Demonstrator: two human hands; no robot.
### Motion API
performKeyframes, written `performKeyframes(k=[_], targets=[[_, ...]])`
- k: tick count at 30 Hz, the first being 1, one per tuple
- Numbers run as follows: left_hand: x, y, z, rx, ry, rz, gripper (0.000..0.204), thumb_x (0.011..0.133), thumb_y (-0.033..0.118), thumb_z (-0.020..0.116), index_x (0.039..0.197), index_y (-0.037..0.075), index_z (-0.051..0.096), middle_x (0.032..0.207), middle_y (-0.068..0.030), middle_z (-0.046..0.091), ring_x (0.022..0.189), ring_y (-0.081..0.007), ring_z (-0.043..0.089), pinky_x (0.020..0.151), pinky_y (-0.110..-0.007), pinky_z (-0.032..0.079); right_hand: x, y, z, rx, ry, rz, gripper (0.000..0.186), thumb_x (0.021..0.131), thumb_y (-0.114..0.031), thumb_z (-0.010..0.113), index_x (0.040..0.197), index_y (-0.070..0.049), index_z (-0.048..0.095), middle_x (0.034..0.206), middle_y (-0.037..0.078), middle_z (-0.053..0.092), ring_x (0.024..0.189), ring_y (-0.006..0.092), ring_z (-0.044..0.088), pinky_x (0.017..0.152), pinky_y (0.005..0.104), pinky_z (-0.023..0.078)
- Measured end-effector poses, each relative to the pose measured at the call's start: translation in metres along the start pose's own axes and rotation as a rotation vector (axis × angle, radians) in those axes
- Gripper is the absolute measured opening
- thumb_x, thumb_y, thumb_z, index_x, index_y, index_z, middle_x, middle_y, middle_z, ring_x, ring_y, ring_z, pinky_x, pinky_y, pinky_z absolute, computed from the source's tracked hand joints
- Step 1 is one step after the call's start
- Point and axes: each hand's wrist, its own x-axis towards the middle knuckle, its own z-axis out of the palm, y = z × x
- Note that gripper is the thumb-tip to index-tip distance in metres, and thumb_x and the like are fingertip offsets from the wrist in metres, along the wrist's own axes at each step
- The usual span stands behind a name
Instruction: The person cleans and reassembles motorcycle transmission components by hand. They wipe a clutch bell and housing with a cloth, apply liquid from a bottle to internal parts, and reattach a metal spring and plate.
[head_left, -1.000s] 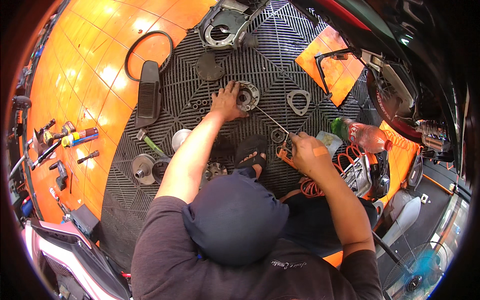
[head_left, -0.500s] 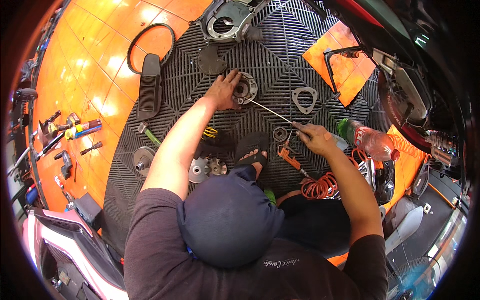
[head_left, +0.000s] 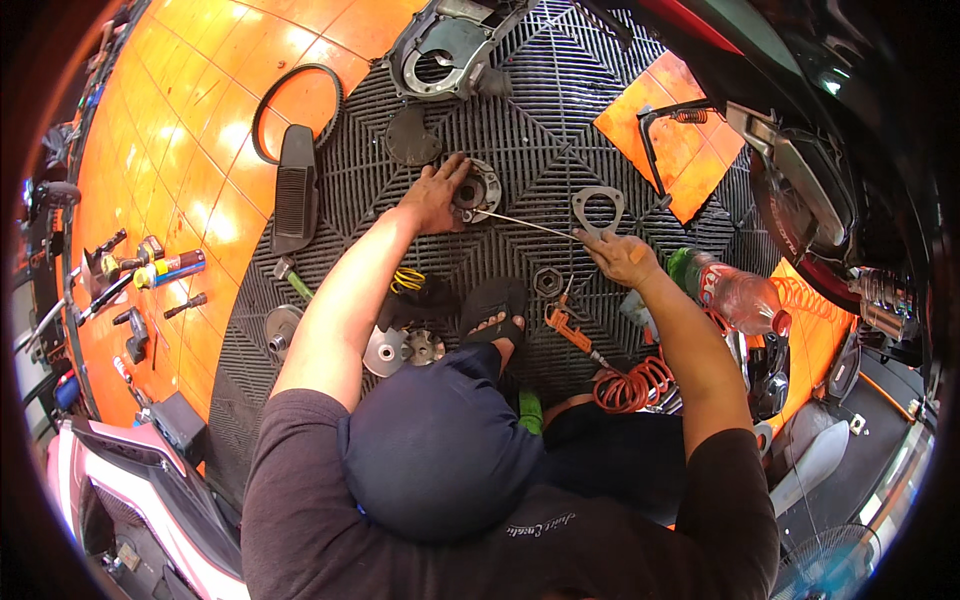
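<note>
My left hand (head_left: 436,200) is closed on the left rim of a round metal clutch assembly (head_left: 487,187) with a hole in its middle, resting on the black slatted mat. Its fingers lie along the far edge, and the thumb is hidden. A long thin metal rod (head_left: 530,224) has its tip at the near side of the clutch. The rod's other end goes into my right hand (head_left: 624,259), which is closed on it; any handle is covered by the palm. Beside the right hand lies a flat three-holed metal plate (head_left: 598,208).
An orange air gun (head_left: 568,325) with a coiled red hose (head_left: 634,385) lies near my right forearm. A drive belt (head_left: 265,112), a long black cover (head_left: 295,200) and a metal housing (head_left: 436,70) lie beyond. A plastic bottle (head_left: 735,292) lies at right, beside a motorcycle wheel.
The whole view has shifted slightly. My right hand and the rod's near end have moved up closer to the flat plate. My left hand stays on the clutch assembly.
</note>
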Motion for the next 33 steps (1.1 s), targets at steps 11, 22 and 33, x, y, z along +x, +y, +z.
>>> performKeyframes(k=[11,22,33], targets=[[0.009,-0.017,-0.006,-0.045,-0.030,0.050,0.122,0.050,0.019,0.088,0.153,0.011,0.022,0.158,-0.0102,0.021,0.125,-0.0448,0.041,0.110,-0.048,0.038,0.018,-0.015,-0.008,0.782,-0.288,0.426,0.044,0.093,-0.048,0.059,0.111,-0.010,0.070,0.079,0.013,0.068,0.066,0.0237,0.066,0.062,0.0354,0.052],[0.002,-0.032,0.044,-0.726,0.462,-0.345,0.076,0.078,0.039,0.077,0.138,0.001,0.047,0.147,-0.0285,0.033,0.126,-0.0390,0.047,0.104,-0.042,0.041,-0.003,-0.029,-0.038,0.627,-0.013,0.251,0.026,0.088,-0.030,0.066,0.099,-0.007,0.072,0.090,0.015,0.069,0.082,0.0336,0.066,0.071,0.0395,0.052],[0.012,-0.005,0.045,-0.759,0.462,-0.748,0.063,0.097,0.049,0.046,0.129,-0.005,0.054,0.122,-0.0276,0.060,0.115,-0.0426,0.057,0.098,-0.048,0.044,-0.013,-0.055,-0.048,0.334,0.199,0.291,0.026,0.093,-0.029,0.056,0.089,-0.006,0.067,0.082,0.014,0.065,0.074,0.0361,0.064,0.068,0.0477,0.051]])
